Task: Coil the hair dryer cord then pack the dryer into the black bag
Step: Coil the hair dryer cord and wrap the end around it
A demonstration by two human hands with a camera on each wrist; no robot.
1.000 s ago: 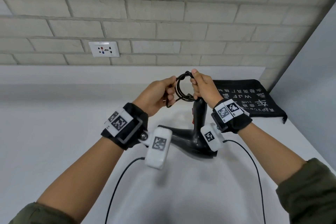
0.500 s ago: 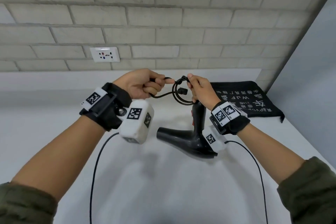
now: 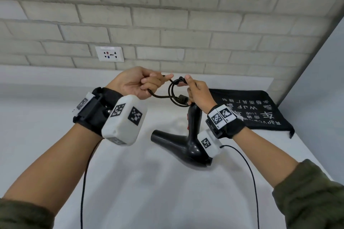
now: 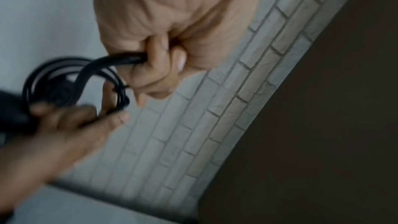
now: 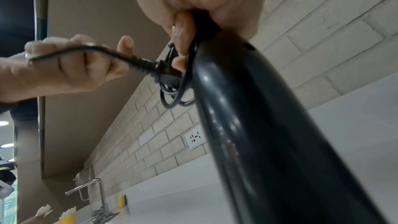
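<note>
Standing behind a white desk, a pale brick wall carrying a white socket plate. From the head view: lying flat at the desk's far right corner, the black bag with white print; hanging above the desk, nozzle pointing left, the black hair dryer, gripped at the top of its handle by the right hand, fingers curling round handle and coiled cord together; pinching a free stretch of that cord just left of the coil, the left hand, fingers curled. From the left wrist view, blurring somewhat: closing tight on the cord, the left hand; holding the loops, the right hand. From the right wrist view: filling the frame, the hair dryer handle; wrapping it, the right hand; resting against its fingers, the plug; gripping the cord leading to it, the left hand; showing far left, a tap.
</note>
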